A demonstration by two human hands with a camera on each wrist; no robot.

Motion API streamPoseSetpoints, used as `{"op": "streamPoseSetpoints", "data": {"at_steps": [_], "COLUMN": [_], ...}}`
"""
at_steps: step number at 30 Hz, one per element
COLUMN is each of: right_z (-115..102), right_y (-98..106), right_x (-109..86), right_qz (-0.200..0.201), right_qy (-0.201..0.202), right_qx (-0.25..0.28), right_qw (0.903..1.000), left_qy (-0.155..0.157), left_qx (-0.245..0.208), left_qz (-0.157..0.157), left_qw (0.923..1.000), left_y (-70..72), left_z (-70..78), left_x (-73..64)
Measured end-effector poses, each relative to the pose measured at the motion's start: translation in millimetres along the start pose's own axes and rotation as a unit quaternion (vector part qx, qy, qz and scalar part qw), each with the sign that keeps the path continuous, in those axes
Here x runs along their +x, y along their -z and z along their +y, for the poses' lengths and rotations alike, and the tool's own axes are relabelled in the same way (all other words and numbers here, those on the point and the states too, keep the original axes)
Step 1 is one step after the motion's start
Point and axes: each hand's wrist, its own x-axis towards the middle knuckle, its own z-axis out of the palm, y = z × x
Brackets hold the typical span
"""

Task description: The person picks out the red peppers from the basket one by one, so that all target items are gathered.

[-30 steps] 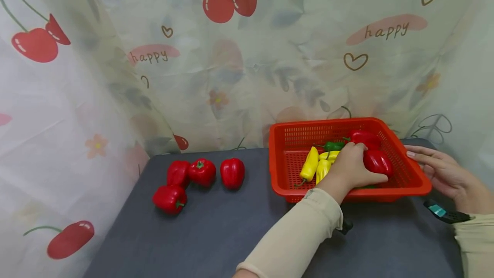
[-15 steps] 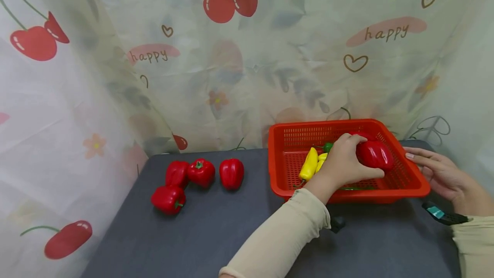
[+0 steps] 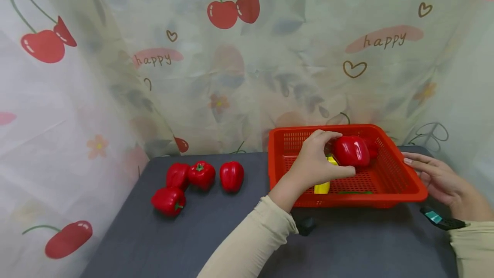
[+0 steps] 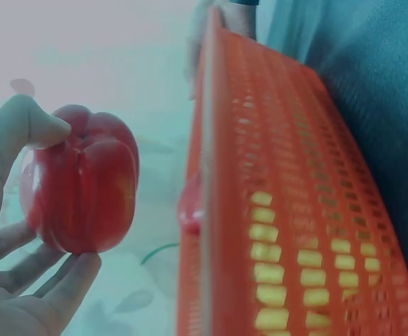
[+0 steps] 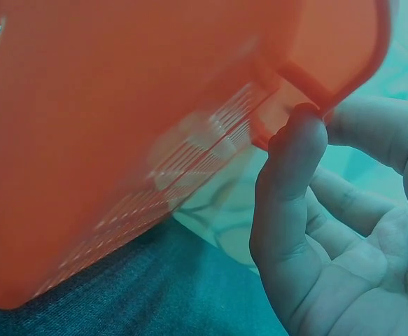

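A glossy red bell pepper [image 3: 351, 151] is gripped by my left hand [image 3: 310, 160], thumb on one side and fingers on the other, over the orange-red plastic basket [image 3: 328, 201]. In the left wrist view this bell pepper [image 4: 85, 185] appears above the rim, clear of the basket wall [image 4: 280, 189]. My right hand [image 3: 447, 181] holds the basket's right rim; the right wrist view shows that hand [image 5: 350, 245] pinching the rim between thumb and fingers. Behind the held pepper, another red pepper [image 3: 372, 147] lies in the basket. Yellow peppers [image 3: 322, 188] are partly hidden by my left hand.
Left of the basket, several red bell peppers sit on the dark grey table [image 3: 231, 243]: one alone [image 3: 231, 177], the others grouped, including an upright one [image 3: 202, 175] and one on its side [image 3: 169, 201]. A cherry-printed curtain [image 3: 254, 85] hangs behind.
My left hand has lifted the red bell pepper from among the others in the basket and moved it left. My right hand keeps its hold on the rim.
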Motion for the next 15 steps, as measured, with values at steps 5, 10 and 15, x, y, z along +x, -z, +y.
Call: {"op": "streamPoseSetpoints", "data": {"at_steps": [5,10,15], "right_z": [-1,-2,-1], "right_y": [-1,-1,-2], "right_x": [-0.4,-0.3,-0.6], "right_qz": [0.008,0.008,0.003], "right_qy": [0.002,-0.001,-0.005], "right_qx": [-0.005,-0.005,-0.001], "right_qw": [1.0,1.0,1.0], "left_qy": [-0.018,-0.027,-0.009], "left_qx": [0.0,-0.005,-0.001], "left_qz": [0.022,0.047,0.071], "left_qw": [0.9996,0.9985,0.9974], "left_y": [23.2,44.6,65.1], "left_z": [3.1,1.3,-8.5], "left_x": [-20.0,-42.9,-68.7]}}
